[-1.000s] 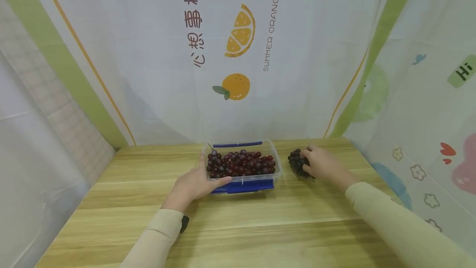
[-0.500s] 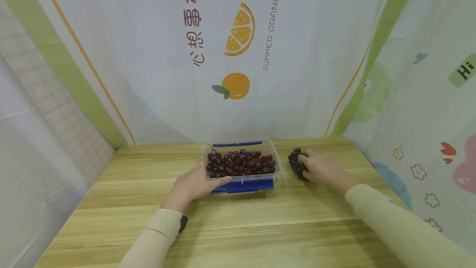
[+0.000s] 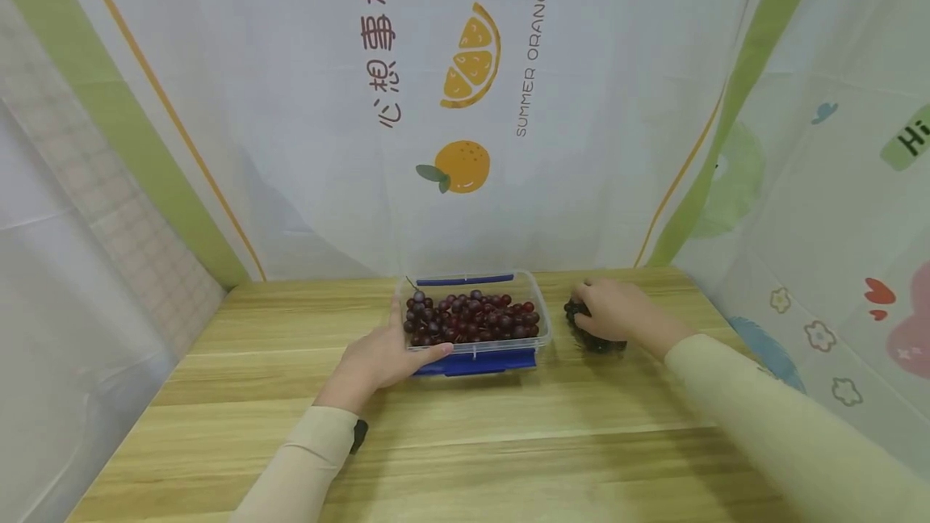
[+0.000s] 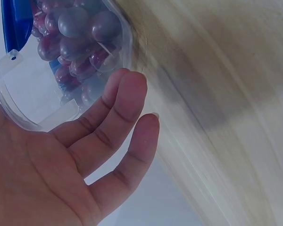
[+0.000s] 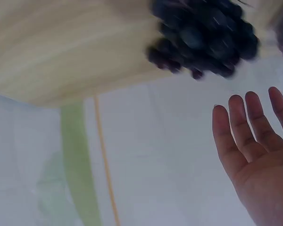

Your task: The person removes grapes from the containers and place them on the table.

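A clear plastic food container (image 3: pixel 536 297) with blue clips holds a bunch of red grapes (image 3: pixel 472 317). My left hand (image 3: pixel 378 357) rests against its left side, thumb lying along the front rim, fingers extended by the side wall. In the left wrist view, relaxed fingers (image 4: pixel 129 101) lie beside the transparent wall. To the container's right, a bunch of black grapes (image 3: pixel 599 340) sits on the table, partly hidden under my right hand (image 3: pixel 613 313). The right wrist view shows that hand with fingers (image 5: pixel 240 125) nearly straight, a gap separating them from the black grapes (image 5: pixel 207 37).
The wooden table (image 3: pixel 465 442) ends at a printed white curtain (image 3: pixel 312 144) behind the container. Another patterned curtain (image 3: pixel 821 281) hangs at the right side, and a white cloth (image 3: pixel 80 289) hangs at the left.
My right hand has shifted slightly up and left over the black grapes, and more of their near end shows below it. The left hand and container have stayed in place.
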`<state>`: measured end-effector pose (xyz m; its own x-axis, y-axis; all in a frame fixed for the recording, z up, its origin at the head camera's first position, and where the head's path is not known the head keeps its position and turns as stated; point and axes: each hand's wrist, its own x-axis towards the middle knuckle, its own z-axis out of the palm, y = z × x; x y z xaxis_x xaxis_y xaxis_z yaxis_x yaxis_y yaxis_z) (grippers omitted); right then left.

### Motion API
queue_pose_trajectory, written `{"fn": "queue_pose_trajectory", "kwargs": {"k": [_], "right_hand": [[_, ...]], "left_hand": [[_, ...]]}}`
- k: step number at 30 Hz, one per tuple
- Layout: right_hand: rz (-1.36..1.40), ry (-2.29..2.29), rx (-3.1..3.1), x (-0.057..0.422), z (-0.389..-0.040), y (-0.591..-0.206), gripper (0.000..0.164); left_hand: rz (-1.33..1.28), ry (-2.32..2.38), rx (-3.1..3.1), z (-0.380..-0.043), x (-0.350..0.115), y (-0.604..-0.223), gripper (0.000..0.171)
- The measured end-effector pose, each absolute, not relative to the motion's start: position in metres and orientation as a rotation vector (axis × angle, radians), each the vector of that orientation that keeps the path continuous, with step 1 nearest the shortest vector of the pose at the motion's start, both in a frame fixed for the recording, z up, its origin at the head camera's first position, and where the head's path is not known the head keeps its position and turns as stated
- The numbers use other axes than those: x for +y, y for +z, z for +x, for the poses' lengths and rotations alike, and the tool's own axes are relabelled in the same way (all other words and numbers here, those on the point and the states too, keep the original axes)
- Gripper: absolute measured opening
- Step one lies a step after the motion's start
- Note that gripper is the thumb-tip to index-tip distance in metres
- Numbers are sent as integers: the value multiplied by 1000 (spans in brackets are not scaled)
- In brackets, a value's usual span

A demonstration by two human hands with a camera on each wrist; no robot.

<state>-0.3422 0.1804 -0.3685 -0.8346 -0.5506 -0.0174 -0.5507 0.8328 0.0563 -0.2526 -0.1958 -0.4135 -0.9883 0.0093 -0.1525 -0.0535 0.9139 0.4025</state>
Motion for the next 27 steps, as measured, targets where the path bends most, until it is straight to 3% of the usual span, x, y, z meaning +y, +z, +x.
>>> {"fn": "queue_pose_trajectory", "kwargs": {"k": [8, 15, 27], "right_hand": [[-936, 134, 2975, 133, -340, -337, 36], [-1048, 167, 2912, 94, -335, -334, 35], [-881, -13, 2777, 63, -341, -352, 63]], "left_hand": [[-48, 643, 2931, -254, -198, -412, 146], [-31, 657, 2931, -254, -199, -413, 146], [-3, 612, 2940, -255, -197, -415, 145]]}}
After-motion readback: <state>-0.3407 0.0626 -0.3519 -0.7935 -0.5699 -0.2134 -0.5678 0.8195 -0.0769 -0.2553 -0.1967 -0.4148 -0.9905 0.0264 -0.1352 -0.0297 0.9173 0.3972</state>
